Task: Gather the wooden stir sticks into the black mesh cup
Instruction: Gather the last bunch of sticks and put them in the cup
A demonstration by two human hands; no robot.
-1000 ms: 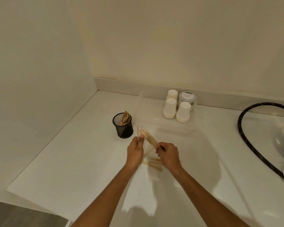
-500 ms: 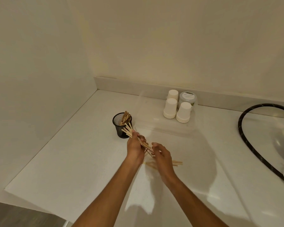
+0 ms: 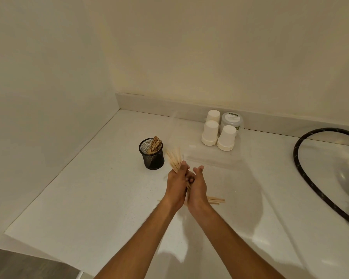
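Gripping a fanned bundle of stir sticks point(image 3: 174, 160) in my left hand point(image 3: 176, 185), I hold it just right of the black mesh cup point(image 3: 152, 154) for a short transfer. My right hand point(image 3: 197, 186) presses alongside, apparently squaring the bundle; whether it grasps, I cannot tell. Loose sticks point(image 3: 216, 200) lie nearer me than the cup.

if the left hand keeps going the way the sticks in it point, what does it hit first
Probably nothing close by. The left hand holds its bundle of stir sticks aimed up and away, passing just right of the black mesh cup. Beyond that lies bare counter, though depth is hard to judge.
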